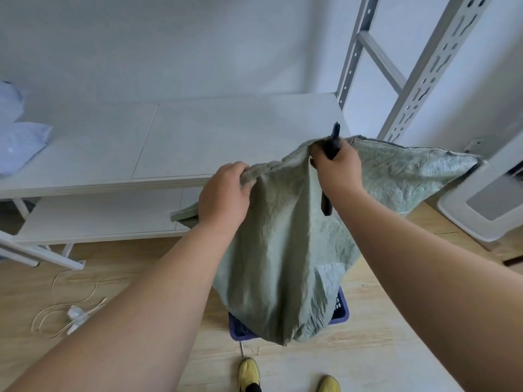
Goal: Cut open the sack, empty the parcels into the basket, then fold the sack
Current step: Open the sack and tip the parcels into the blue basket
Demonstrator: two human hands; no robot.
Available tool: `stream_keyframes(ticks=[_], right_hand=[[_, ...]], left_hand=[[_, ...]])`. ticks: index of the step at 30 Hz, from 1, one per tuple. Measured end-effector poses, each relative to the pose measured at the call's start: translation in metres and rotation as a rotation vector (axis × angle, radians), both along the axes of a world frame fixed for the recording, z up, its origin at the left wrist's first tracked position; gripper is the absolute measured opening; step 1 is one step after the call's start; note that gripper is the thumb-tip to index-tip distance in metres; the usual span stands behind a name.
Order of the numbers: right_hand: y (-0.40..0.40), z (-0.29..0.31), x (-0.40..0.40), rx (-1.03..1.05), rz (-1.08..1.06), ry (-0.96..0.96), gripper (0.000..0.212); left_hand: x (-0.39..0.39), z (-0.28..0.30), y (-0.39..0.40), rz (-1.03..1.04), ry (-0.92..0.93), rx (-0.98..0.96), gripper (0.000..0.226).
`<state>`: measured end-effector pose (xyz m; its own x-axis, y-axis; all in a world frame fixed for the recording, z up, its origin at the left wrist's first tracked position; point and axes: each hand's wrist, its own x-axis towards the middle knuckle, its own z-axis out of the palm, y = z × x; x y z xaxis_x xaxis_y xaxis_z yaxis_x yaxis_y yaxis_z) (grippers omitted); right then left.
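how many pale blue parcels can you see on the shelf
2, both at the far left of the top shelf: one parcel at the frame edge, another parcel in front of it. More may lie out of frame or under the sack.

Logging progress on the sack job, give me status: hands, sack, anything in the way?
Left hand grips sack edge; right hand grips sack plus dark cutter. Sack hangs over blue basket, hiding its inside. Nothing blocking.

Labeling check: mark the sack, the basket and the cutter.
sack [271, 250], head view, hanging front panel.
basket [341, 309], head view, blue rim right of sack.
cutter [336, 131], head view, dark tip above right hand.
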<state>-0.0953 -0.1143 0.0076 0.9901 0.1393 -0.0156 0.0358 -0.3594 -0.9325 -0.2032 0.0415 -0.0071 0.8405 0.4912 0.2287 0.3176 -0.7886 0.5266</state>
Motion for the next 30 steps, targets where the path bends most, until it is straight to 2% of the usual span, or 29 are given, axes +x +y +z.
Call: stream_keyframes(ticks=[2, 5, 6, 9, 13, 14, 17, 19, 23, 25, 26, 29, 30], right_hand=[[-0.001, -0.006, 0.001, -0.06, 0.016, 0.033, 0.022], [-0.004, -0.005, 0.006, 0.002, -0.029, 0.009, 0.019], [-0.004, -0.005, 0.007, 0.008, -0.02, 0.003, 0.016], [-0.002, -0.008, 0.008, -0.058, -0.002, -0.004, 0.013], [-0.007, -0.006, 0.013, 0.09, -0.092, -0.038, 0.011], [-0.007, -0.007, 0.015, 0.053, -0.067, -0.03, 0.01], [-0.007, -0.018, 0.021, -0.203, 0.097, 0.075, 0.015], [-0.008, -0.02, 0.018, -0.204, 0.206, 0.13, 0.026], [-0.002, -0.023, -0.003, -0.014, 0.462, 0.246, 0.035], [0.003, -0.028, -0.011, 0.001, 0.511, 0.322, 0.023], [0.006, -0.032, -0.012, -0.037, 0.505, 0.33, 0.014], [0.004, -0.043, -0.006, -0.294, 0.355, 0.206, 0.011], [0.001, -0.046, -0.002, -0.307, 0.274, 0.18, 0.009]], left_hand=[[0.002, -0.002, -0.002, -0.004, 0.061, 0.001, 0.011], [0.005, 0.0, -0.005, 0.022, -0.131, -0.01, 0.01], [0.007, 0.0, -0.008, 0.013, -0.129, -0.006, 0.011], [0.012, -0.004, -0.011, 0.009, 0.054, 0.006, 0.014], [0.019, 0.003, -0.01, 0.066, -0.182, -0.048, 0.012], [0.02, 0.002, -0.01, 0.049, -0.139, -0.047, 0.012], [0.026, -0.011, -0.008, 0.01, 0.167, -0.046, 0.012], [0.027, -0.014, -0.006, 0.033, 0.175, -0.118, 0.013], [0.035, -0.004, -0.012, 0.008, 0.071, -0.335, 0.022], [0.042, 0.002, -0.016, -0.062, 0.052, -0.435, 0.023], [0.044, 0.004, -0.016, -0.104, 0.051, -0.467, 0.026], [0.043, 0.006, -0.009, -0.27, 0.134, -0.592, 0.034], [0.041, 0.005, -0.004, -0.318, 0.194, -0.613, 0.042]])
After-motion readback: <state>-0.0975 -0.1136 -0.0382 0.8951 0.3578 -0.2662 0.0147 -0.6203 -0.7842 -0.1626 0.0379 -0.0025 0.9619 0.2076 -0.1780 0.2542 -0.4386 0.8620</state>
